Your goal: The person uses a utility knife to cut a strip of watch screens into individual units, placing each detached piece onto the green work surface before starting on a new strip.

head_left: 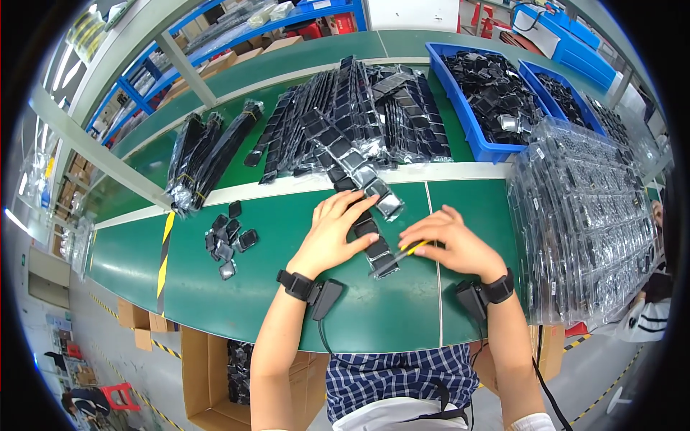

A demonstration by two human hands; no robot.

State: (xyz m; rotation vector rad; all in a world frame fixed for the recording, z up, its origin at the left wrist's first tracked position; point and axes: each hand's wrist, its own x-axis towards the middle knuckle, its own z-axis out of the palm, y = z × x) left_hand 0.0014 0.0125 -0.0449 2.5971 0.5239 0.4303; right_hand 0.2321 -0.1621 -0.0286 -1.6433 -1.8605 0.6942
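My left hand (332, 231) lies spread over a strip of black square pieces in clear plastic (376, 248), its thumb on the strip and its fingertips beside another shiny strip (353, 161). That second strip runs back toward the heap. Closed around a slim yellow-and-black handled tool (412, 248), my right hand (454, 243) is just right of the near strip. The tool's dark end lies across the strip's near end; its exact kind is unclear. Part of the near strip is hidden under my left hand. Several loose black squares (224, 238) lie on the green table to the left.
A large heap of packed strips (327, 100) fills the back middle, with banded dark bundles (208, 154) at its left. Blue bins (496, 152) of black pieces stand back right. Stacked clear trays (575, 230) rise at the right. Open cardboard box (198, 373) sits below the table edge.
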